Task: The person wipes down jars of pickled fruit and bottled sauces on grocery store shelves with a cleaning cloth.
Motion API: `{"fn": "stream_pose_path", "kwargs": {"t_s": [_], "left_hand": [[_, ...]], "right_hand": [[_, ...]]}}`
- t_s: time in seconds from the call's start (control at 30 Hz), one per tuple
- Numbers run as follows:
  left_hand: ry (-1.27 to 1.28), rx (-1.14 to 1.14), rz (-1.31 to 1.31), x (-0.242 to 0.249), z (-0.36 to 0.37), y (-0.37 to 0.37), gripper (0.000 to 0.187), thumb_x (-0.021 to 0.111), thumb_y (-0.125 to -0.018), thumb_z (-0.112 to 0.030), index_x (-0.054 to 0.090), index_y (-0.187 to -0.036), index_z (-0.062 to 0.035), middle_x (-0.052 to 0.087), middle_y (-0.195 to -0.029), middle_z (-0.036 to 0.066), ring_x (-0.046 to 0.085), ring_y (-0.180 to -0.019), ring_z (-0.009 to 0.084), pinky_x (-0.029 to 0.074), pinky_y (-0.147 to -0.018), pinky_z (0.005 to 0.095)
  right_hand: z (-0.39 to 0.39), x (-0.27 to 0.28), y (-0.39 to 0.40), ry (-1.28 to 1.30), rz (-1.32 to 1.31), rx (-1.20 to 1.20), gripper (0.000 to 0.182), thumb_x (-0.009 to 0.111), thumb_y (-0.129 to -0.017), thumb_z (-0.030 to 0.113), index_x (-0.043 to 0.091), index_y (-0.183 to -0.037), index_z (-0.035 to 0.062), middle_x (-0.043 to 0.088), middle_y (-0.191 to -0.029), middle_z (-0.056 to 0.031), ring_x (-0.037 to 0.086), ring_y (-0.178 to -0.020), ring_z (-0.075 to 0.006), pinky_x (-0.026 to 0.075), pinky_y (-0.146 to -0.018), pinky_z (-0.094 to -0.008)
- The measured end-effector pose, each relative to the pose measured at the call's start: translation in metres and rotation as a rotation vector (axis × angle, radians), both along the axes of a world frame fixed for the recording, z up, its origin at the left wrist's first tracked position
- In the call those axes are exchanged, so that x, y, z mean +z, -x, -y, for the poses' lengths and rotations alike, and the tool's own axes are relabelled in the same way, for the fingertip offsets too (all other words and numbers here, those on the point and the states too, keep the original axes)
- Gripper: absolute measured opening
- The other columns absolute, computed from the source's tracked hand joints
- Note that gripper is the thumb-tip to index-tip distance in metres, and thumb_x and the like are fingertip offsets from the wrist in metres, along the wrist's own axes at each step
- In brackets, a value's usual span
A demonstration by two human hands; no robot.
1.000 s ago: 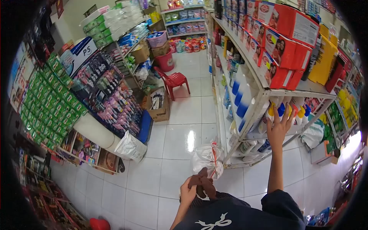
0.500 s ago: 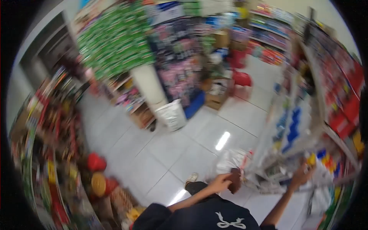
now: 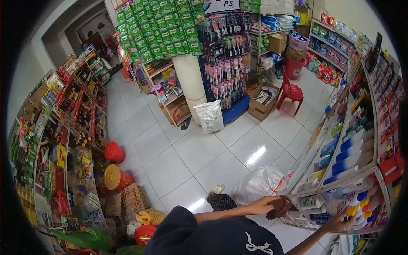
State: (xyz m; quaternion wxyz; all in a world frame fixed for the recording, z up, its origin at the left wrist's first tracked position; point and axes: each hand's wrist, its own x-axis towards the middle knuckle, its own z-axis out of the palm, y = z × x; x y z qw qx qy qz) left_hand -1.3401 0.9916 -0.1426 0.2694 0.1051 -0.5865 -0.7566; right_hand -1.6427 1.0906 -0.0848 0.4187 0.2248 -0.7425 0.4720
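My left hand (image 3: pixel 262 206) is closed around a crumpled dark brown cloth (image 3: pixel 278 207), in front of the shelf's lower left corner. Further right, my right hand (image 3: pixel 340 222) reaches to the low shelf, its fingers bent around the top of a white bottle with a yellow cap (image 3: pixel 352 211). More bottles with red, yellow and blue caps crowd close beside it. Much of the gripped bottle is hidden among its neighbours. White jugs with blue labels (image 3: pixel 312 202) lie on the shelf between my two hands.
A stuffed white plastic sack (image 3: pixel 261 185) stands on the floor by the metal shelf rack (image 3: pixel 376 163). Ahead are a white bag (image 3: pixel 209 117) against a pillar, a cardboard box (image 3: pixel 262 102) and a red chair (image 3: pixel 291 91). Egg trays (image 3: pixel 131 197) and red buckets (image 3: pixel 114 152) line the left.
The view has swung and become sharp. My left hand has brought the brown cloth nearer the shelf, where the cloth now looks more bunched. My right hand remains at the yellow-capped bottles.
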Motion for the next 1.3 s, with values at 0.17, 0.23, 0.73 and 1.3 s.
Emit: {"fn": "stream_pose_path", "kwargs": {"t_s": [0.17, 0.23, 0.73, 1.3], "left_hand": [[-0.049, 0.077, 0.052, -0.019, 0.001, -0.009, 0.048, 0.036, -0.071, 0.002, 0.043, -0.118, -0.0008, 0.052, -0.103, 0.006, 0.047, -0.097, 0.0119, 0.037, -0.085, 0.0257], [-0.017, 0.132, 0.031, -0.025, 0.001, -0.014, 0.047, 0.036, -0.071, 0.000, 0.044, -0.117, -0.0002, 0.053, -0.104, 0.007, 0.047, -0.097, 0.0127, 0.037, -0.086, 0.0263], [0.114, 0.145, 0.129, -0.034, -0.005, -0.021, 0.047, 0.044, -0.067, 0.000, 0.046, -0.114, -0.0008, 0.053, -0.107, 0.010, 0.049, -0.102, 0.0170, 0.037, -0.087, 0.0281], [0.082, 0.048, 0.238, -0.039, 0.021, -0.039, 0.046, 0.046, -0.068, -0.001, 0.046, -0.114, -0.0002, 0.053, -0.105, 0.013, 0.050, -0.099, 0.0186, 0.037, -0.085, 0.0286]], "right_hand": [[0.025, 0.005, 0.001, -0.058, -0.066, 0.062, 0.039, 0.061, -0.080, 0.022, 0.052, -0.108, -0.0044, 0.058, -0.100, -0.0144, 0.058, -0.082, -0.0197, 0.048, -0.071, -0.0278], [0.030, 0.004, 0.001, -0.039, 0.003, 0.060, 0.041, 0.061, -0.080, 0.025, 0.053, -0.107, -0.0038, 0.058, -0.102, -0.0148, 0.058, -0.086, -0.0209, 0.047, -0.074, -0.0295], [0.048, 0.014, 0.027, -0.341, 0.073, 0.017, 0.049, 0.053, -0.084, 0.033, 0.046, -0.118, -0.0004, 0.052, -0.114, -0.0172, 0.053, -0.100, -0.0287, 0.043, -0.081, -0.0311], [0.022, -0.003, -0.024, -0.062, 0.207, 0.131, 0.033, 0.051, -0.086, 0.015, 0.047, -0.114, -0.0022, 0.051, -0.114, -0.0155, 0.056, -0.096, -0.0229, 0.049, -0.075, -0.0309]]}}
